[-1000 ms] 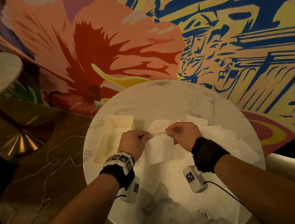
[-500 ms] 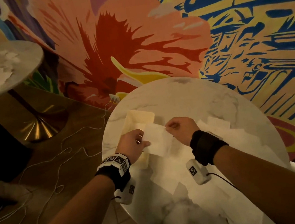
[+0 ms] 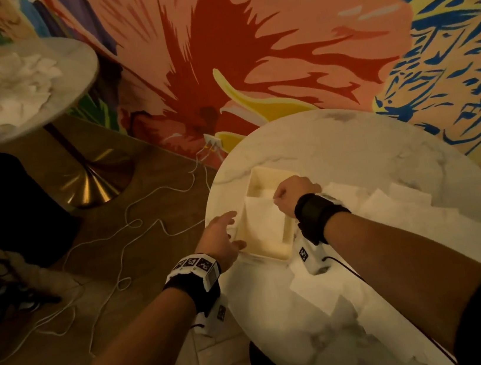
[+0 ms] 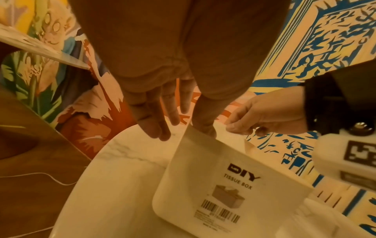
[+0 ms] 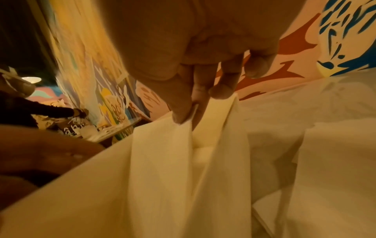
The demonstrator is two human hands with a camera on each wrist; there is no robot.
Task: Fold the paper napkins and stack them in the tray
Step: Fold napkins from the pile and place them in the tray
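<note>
The right hand (image 3: 293, 194) hangs over the cream tray (image 3: 288, 231) and pinches the top edge of a folded napkin (image 3: 264, 216) between thumb and forefinger; the other fingers (image 5: 223, 90) are curled behind the paper. In the right wrist view the napkin (image 5: 162, 161) hangs from that pinch in long folds down into the tray. The left hand (image 3: 222, 240) holds nothing. Its fingers (image 4: 160, 116) are straight and loosely together, pointing away from the person, and it sits at the tray's left wall near the table's left edge; whether the thumb touches the wall cannot be told. In the left wrist view the near outer wall of the tray (image 4: 223, 185) shows a printed label and barcode, and the right hand (image 4: 268, 116) appears above it on the right.

The tray stands on the left part of the round marble table (image 3: 368, 158). Loose napkins (image 3: 390, 204) lie spread on the table to the right of the tray and nearer the person. A second table (image 3: 19, 89) at far left carries a heap of white paper. White cables (image 3: 145, 214) trail over the wooden floor on the left.
</note>
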